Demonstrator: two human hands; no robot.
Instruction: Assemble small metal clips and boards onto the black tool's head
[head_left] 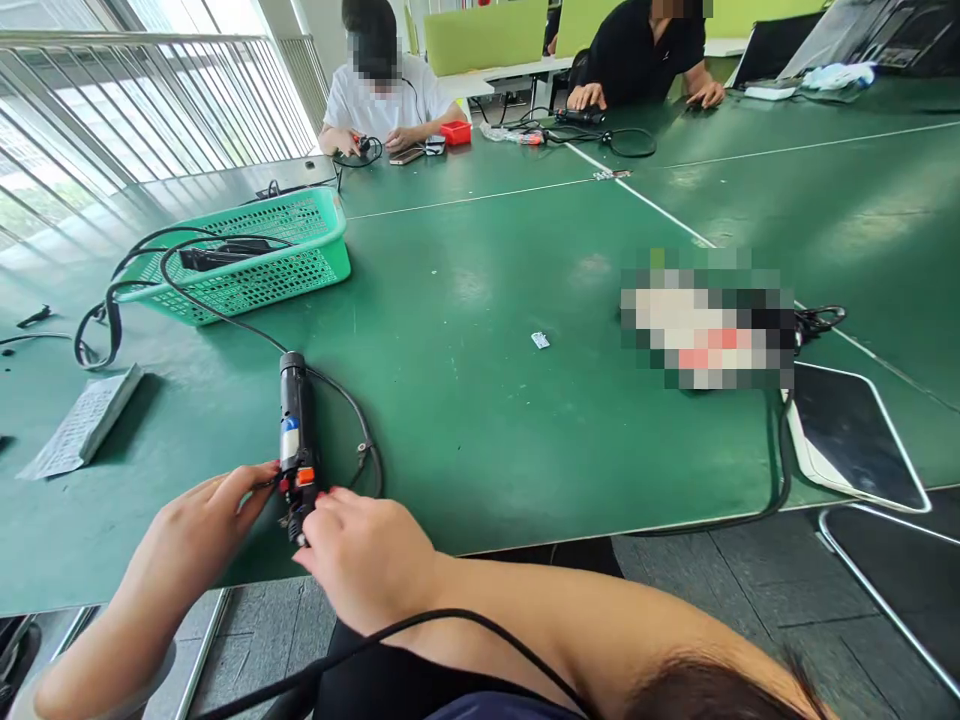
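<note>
A black cylindrical corded tool [292, 415] lies at the table's near edge, with a blue-and-white label and an orange part near its lower end. My right hand [367, 545] is closed around the right side of that lower end, thumb and fingers pressed to it. From the left, my left hand [199, 525] pinches at the tool's side by a small dark part; its fingertips are partly hidden. Several small parts show between both hands, too small to name. A black cable [364, 420] curves beside the tool on the right.
A green plastic basket [277, 290] holds black items and cables. Left of the tool lies a wrapped packet [86, 420]. A white-edged tablet [859, 435] sits on the right, beside a blurred item [705, 330]. A small white scrap [540, 340] lies mid-table. Two people sit across the table.
</note>
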